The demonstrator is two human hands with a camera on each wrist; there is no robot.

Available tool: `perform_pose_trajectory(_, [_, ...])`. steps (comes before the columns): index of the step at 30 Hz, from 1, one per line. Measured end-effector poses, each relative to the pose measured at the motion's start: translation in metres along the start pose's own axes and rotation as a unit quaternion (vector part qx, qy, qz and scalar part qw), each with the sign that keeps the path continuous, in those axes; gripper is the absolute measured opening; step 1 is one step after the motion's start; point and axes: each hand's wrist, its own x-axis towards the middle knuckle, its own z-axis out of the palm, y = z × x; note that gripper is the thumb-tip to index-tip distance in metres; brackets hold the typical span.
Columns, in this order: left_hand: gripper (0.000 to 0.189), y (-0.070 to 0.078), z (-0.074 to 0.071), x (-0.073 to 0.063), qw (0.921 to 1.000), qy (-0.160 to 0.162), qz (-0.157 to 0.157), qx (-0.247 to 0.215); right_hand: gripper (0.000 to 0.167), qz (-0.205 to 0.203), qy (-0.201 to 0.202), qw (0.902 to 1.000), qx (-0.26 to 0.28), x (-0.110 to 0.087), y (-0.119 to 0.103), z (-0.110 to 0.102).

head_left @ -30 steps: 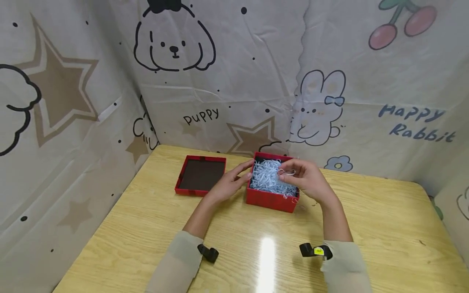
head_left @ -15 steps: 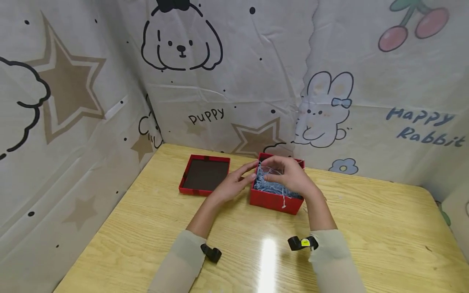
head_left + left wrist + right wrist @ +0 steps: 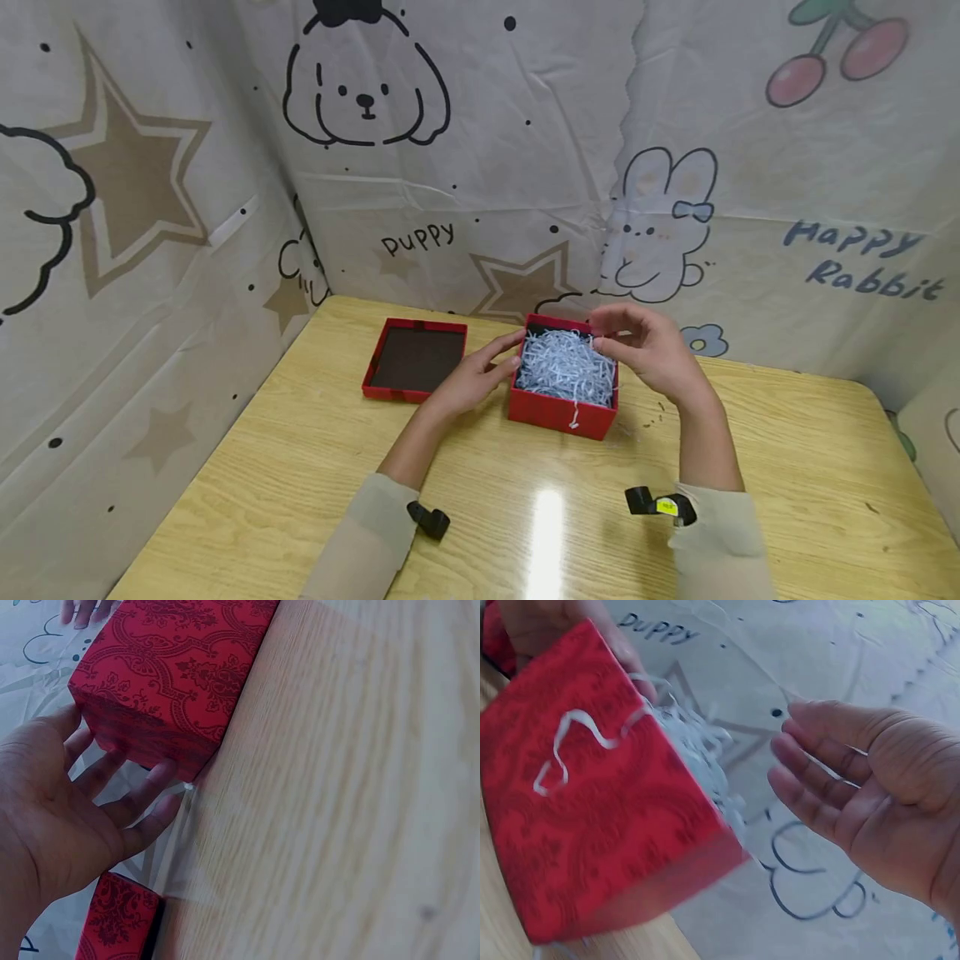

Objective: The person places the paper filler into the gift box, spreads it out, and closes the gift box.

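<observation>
A red patterned box [image 3: 558, 414], full of pale shredded paper [image 3: 567, 367], stands without its lid on the table. My left hand [image 3: 474, 379] is at the box's left side with its fingers extended; in the left wrist view the fingertips of the left hand [image 3: 90, 802] rest along the end wall of the red box [image 3: 176, 667]. At the box's right back corner, my right hand [image 3: 648, 350] is raised with loosely bent fingers. The right wrist view has the right hand [image 3: 855, 780] apart from the box, and a paper strand [image 3: 585, 724] hanging over the front wall.
The box lid [image 3: 416, 358] lies inside up to the left of the box, its dark inner face showing. Small brown bits [image 3: 652, 417] and paper scraps lie right of the box. A printed curtain [image 3: 525, 167] rises right behind the table [image 3: 480, 500].
My right hand went left over the shredded paper with loose strands, then drew back right to the box's right edge. The paper is uncovered again. The left hand stayed at the box.
</observation>
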Motion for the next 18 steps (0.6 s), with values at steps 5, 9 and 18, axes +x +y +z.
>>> perform_pose_trajectory(5, [0.056,-0.001,-0.001,0.0,1.0,0.001,-0.001,0.004,0.029,-0.008,-0.055,0.9984,0.013,-0.013,0.01,-0.004])
perform_pose_trajectory(9, [0.056,-0.001,-0.001,0.001,1.0,0.0,-0.003,0.0,0.032,-0.008,-0.123,0.9923,0.018,-0.013,0.015,0.006])
perform_pose_trajectory(18, [0.056,0.001,0.0,0.001,0.9998,-0.008,-0.01,-0.013,0.038,-0.046,-0.142,0.988,0.037,0.018,0.02,0.041])
